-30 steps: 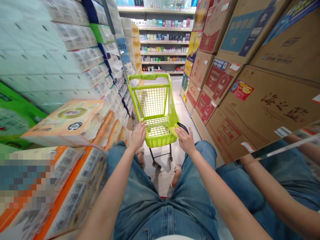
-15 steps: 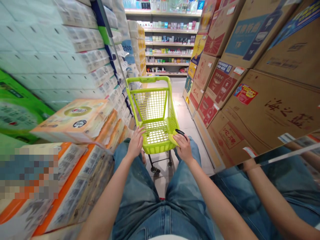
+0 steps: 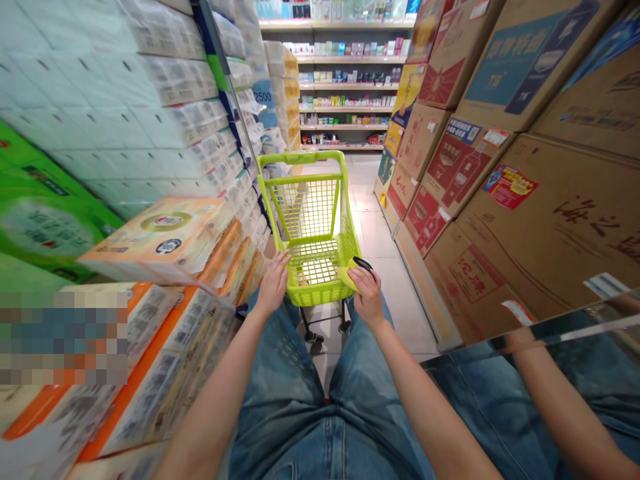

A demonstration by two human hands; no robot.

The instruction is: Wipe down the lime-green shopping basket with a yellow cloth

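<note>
Your left hand [image 3: 274, 285] and right hand [image 3: 369, 297] apart, both gripping the lime-green shopping cart [image 3: 307, 207] | left on near rim, right around black handle grip [image 3: 363, 264] | cart ahead on tile floor [image 3: 385, 267] | tissue packs [image 3: 155, 240] left, cardboard cartons [image 3: 550, 220] right

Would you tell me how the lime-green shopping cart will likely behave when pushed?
It is probably light for its size: the lime-green shopping cart looks like an empty plastic mesh basket. Its small caster wheels should roll easily on the smooth tile floor, though its tall, narrow frame might tip if shoved hard.
</note>
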